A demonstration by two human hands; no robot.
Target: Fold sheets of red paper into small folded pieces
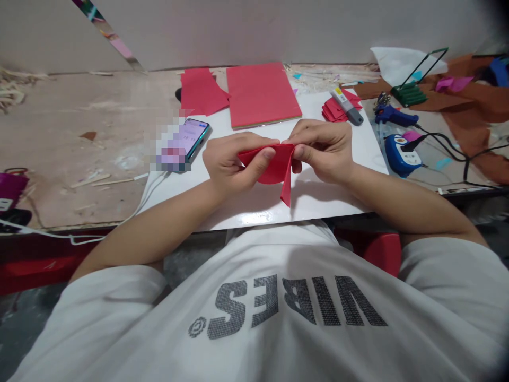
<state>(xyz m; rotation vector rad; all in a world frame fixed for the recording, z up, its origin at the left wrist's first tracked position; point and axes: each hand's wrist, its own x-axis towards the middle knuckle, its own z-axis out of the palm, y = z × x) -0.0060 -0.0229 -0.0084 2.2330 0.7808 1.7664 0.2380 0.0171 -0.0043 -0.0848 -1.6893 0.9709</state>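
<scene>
Both my hands hold one folded piece of red paper above the white board. My left hand pinches its left part, thumb on top of the fold. My right hand grips its right upper edge with curled fingers. A pointed flap of the paper hangs down between the hands. Behind them lie a stack of red sheets, loose red sheets and a small pile of folded red pieces.
A phone with a white cable lies left of my hands. A grey marker-like tube, a blue glue gun, a blue device with black cords and green tool sit to the right. Paper scraps litter the wooden table.
</scene>
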